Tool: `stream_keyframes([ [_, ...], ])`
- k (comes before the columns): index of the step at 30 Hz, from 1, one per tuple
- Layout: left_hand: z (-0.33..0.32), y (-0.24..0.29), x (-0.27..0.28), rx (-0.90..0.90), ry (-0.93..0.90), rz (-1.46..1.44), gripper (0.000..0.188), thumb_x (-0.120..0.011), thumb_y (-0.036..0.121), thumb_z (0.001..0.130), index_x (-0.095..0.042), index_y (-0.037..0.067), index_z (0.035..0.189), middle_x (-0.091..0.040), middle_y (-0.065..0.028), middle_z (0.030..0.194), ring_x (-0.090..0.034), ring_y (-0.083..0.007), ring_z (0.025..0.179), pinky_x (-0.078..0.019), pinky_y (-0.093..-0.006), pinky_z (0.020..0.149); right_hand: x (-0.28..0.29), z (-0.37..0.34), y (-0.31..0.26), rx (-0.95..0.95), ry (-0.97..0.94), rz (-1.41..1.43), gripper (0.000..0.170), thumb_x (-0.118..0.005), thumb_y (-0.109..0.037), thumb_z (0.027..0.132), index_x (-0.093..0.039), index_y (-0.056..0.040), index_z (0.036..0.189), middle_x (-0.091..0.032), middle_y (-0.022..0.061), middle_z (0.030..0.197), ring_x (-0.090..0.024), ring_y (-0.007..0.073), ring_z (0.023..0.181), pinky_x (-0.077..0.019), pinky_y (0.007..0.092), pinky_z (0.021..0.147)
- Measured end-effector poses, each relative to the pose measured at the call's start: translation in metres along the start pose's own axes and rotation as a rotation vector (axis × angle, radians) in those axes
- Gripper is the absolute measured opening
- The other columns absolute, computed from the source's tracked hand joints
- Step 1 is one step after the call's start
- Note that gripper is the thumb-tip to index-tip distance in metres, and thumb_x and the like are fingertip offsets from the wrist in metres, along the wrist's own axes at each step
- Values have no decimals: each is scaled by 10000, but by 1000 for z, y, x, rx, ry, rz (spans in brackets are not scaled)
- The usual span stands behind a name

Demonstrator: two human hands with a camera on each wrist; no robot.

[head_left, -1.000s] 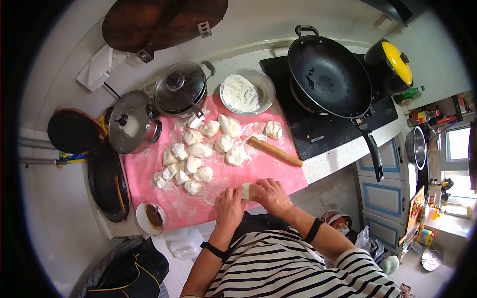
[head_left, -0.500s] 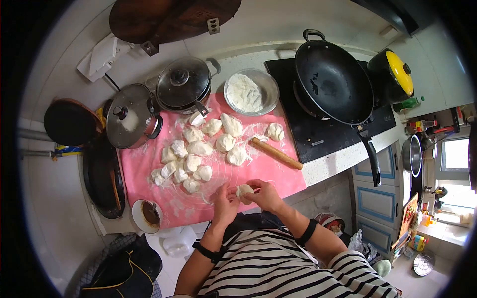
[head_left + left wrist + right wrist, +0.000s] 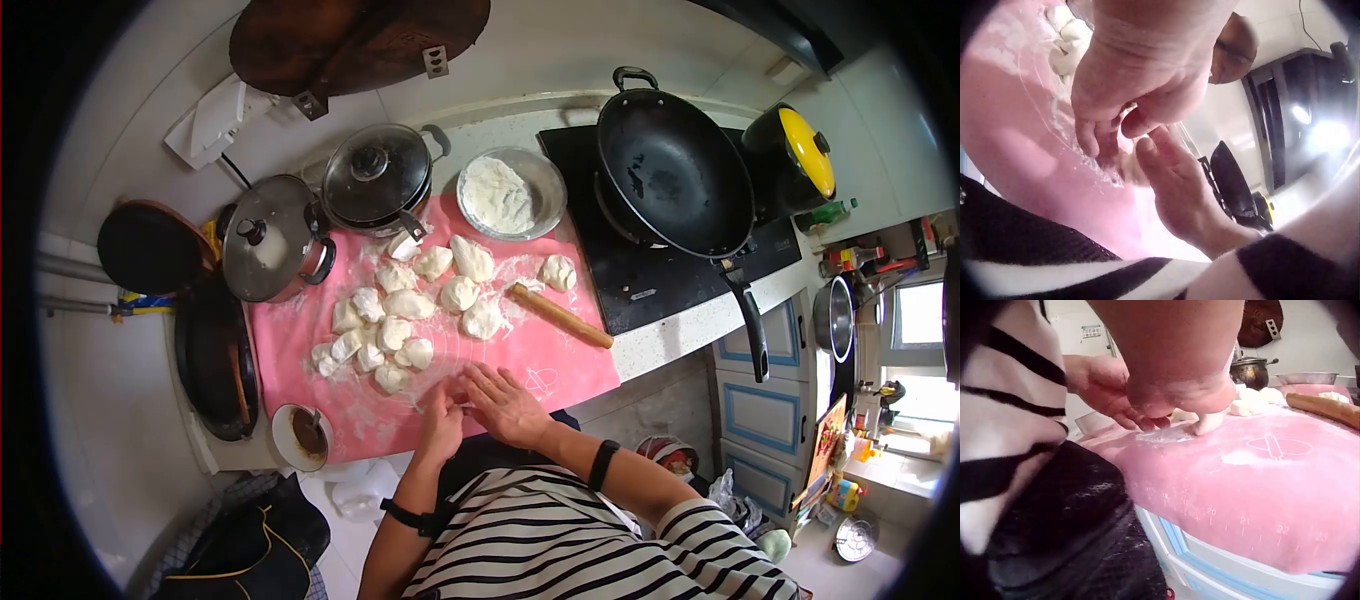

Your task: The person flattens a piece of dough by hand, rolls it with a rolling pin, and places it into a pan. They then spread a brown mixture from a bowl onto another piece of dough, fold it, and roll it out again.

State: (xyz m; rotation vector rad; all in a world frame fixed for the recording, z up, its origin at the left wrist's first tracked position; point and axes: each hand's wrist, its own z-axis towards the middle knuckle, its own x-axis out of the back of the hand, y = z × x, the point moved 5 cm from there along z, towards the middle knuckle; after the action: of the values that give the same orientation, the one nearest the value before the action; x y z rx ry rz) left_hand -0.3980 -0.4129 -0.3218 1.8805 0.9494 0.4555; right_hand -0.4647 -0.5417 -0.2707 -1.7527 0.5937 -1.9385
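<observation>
My left hand (image 3: pixel 441 424) and right hand (image 3: pixel 508 408) meet low over the near edge of the pink floured mat (image 3: pixel 560 375). The right hand's fingers stretch forward, back of the hand upward. In the right wrist view, the left hand (image 3: pixel 1107 390) has its fingers loosely extended toward the right hand. A pale bit of dough (image 3: pixel 1130 166) shows between the hands in the left wrist view; the rest is hidden under them. Several floured dough lumps (image 3: pixel 408 304) lie beyond, with a wooden rolling pin (image 3: pixel 562 316) to the right.
A metal bowl of flour (image 3: pixel 547 190) stands at the back. Lidded pots (image 3: pixel 345 195) and a small bowl of brown sauce (image 3: pixel 290 455) line the left side. On the hob (image 3: pixel 650 290) at right rests a black wok (image 3: pixel 700 170), its handle reaching toward the front.
Both hands held a dough piece between their fingertips half a second ago. Now they have drawn together slightly leftward, and the right fingers have straightened, covering most of it.
</observation>
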Motion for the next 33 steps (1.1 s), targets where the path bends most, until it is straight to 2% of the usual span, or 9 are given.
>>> stream_keyframes([
  [2, -17, 3, 16, 89, 66, 86, 486, -426, -48, 953, -350, -73, 1433, -619, -214, 1248, -654, -232, 1051, -513, -337, 903, -13, 13, 0, 24, -65, -75, 650, -573, -369, 962, -387, -5, 1467, -342, 180, 1558, -304, 353, 1455, -288, 537, 1159],
  [8, -44, -1, 37, 171, 80, 260, 514, -472, 28, 936, -368, -63, 1431, -649, -196, 1225, -674, -219, 978, -514, -330, 859, -35, 30, 0, -7, -185, -99, 647, -538, -399, 974, -398, 12, 1453, -291, 172, 1579, -227, 336, 1479, -260, 534, 1169],
  [11, -47, 10, 35, 93, 92, 350, 522, -491, 58, 933, -377, -51, 1430, -651, -200, 1224, -675, -273, 984, -516, -355, 864, -26, 34, -2, 4, -130, -83, 573, -558, -315, 978, -418, 5, 1433, -331, 188, 1552, -300, 369, 1439, -293, 507, 1159],
  [14, -34, 32, 29, -100, 111, 603, 532, -521, 85, 929, -390, -25, 1434, -625, -218, 1257, -646, -339, 1062, -510, -396, 907, 3, 23, 18, -90, 65, 309, 495, -577, -200, 969, -446, -19, 1410, -417, 213, 1490, -400, 398, 1375, -346, 482, 1129],
  [17, -16, 53, 10, -281, 125, 835, 554, -564, 132, 923, -403, -15, 1432, -549, -249, 1345, -551, -397, 1207, -453, -454, 1008, 39, 12, 32, -294, 350, 343, 469, -588, -122, 952, -466, -38, 1396, -499, 226, 1414, -478, 413, 1307, -393, 459, 1096],
  [21, 2, 60, -30, -568, 136, 1199, 617, -627, 227, 909, -409, -30, 1425, -425, -270, 1466, -402, -441, 1354, -316, -519, 1135, 32, 7, 30, -127, 94, 60, 456, -573, -135, 964, -467, -20, 1392, -510, 219, 1414, -474, 401, 1321, -401, 436, 1098],
  [24, 18, 46, -55, -540, 125, 1156, 672, -649, 293, 903, -400, -52, 1423, -376, -271, 1498, -343, -478, 1376, -243, -558, 1160, 37, -11, 40, -291, 190, 201, 457, -569, -157, 971, -467, -18, 1394, -503, 219, 1421, -474, 398, 1322, -394, 438, 1103],
  [27, 23, 47, -67, -531, 190, 1297, 720, -674, 327, 885, -393, -50, 1431, -352, -251, 1517, -323, -469, 1392, -246, -550, 1160, 48, -38, 40, -387, 175, 170, 456, -569, -174, 975, -469, -15, 1391, -505, 224, 1415, -480, 397, 1314, -398, 439, 1099],
  [33, 28, 64, -72, -449, 182, 1219, 747, -707, 305, 851, -388, -17, 1445, -329, -234, 1530, -300, -457, 1414, -248, -536, 1162, 46, -73, 42, -472, 153, 239, 458, -581, -191, 971, -477, -15, 1381, -510, 245, 1392, -496, 403, 1293, -427, 435, 1070],
])
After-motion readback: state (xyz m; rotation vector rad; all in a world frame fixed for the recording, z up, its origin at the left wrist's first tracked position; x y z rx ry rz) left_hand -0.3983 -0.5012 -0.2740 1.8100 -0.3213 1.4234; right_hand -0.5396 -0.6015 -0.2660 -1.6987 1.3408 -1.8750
